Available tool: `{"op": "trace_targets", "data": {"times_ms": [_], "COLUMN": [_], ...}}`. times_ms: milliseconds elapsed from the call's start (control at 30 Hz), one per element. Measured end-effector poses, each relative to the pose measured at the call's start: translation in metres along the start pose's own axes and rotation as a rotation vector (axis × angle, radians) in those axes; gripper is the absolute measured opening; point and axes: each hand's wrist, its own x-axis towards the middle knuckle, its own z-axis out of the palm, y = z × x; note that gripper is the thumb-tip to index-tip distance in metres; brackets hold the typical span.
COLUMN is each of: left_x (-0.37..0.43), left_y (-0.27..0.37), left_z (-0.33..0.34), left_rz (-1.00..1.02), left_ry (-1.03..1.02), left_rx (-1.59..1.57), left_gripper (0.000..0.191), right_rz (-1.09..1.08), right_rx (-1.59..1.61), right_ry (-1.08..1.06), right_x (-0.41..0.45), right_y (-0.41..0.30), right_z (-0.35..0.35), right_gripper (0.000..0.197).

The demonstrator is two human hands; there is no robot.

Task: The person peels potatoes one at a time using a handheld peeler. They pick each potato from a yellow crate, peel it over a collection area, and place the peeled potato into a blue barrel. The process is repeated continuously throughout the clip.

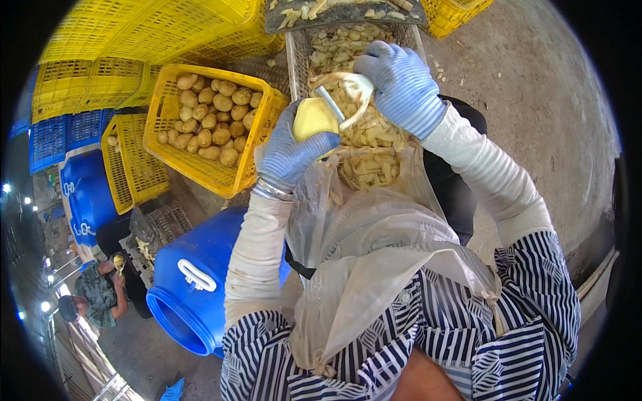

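My left hand (296,145), in a blue knitted glove, grips a peeled yellow potato (314,119). My right hand (401,85), gloved alike, is closed on the white handle of a peeler (358,90). The peeler's blade lies against the right side of the potato. Below both hands, a long light-coloured crate (295,67) holds a thick layer of potato peelings (373,125). Clear plastic sheeting (381,215) covers my lap and the crate's near end.
A yellow crate of unpeeled potatoes (200,183) stands at left. Stacked yellow crates (150,30) rise behind it. An open blue barrel (200,270) lies near my left arm. A dark board (346,15) with peelings spans the crate's far end. Another person (100,290) sits at far left.
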Motion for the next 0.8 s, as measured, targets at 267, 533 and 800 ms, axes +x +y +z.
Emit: {"op": "trace_targets", "data": {"times_ms": [267, 533, 800], "left_x": [-0.018, -0.015, -0.007], "left_y": [0.004, 0.006, 0.001], "left_z": [-0.012, 0.001, 0.013], "left_rz": [-0.059, -0.018, -0.069], "left_ry": [-0.137, -0.160, 0.015], "left_rx": [-0.318, -0.594, -0.744], "left_gripper": [0.083, 0.089, 0.075], "right_rz": [-0.005, 0.092, -0.074], "right_rx": [-0.252, -0.106, 0.102], "right_ry": [-0.172, -0.272, 0.206], "right_x": [-0.006, -0.002, 0.004], "right_y": [0.038, 0.026, 0.006], "right_z": [0.021, 0.031, 0.023], "right_gripper": [0.018, 0.024, 0.016]}}
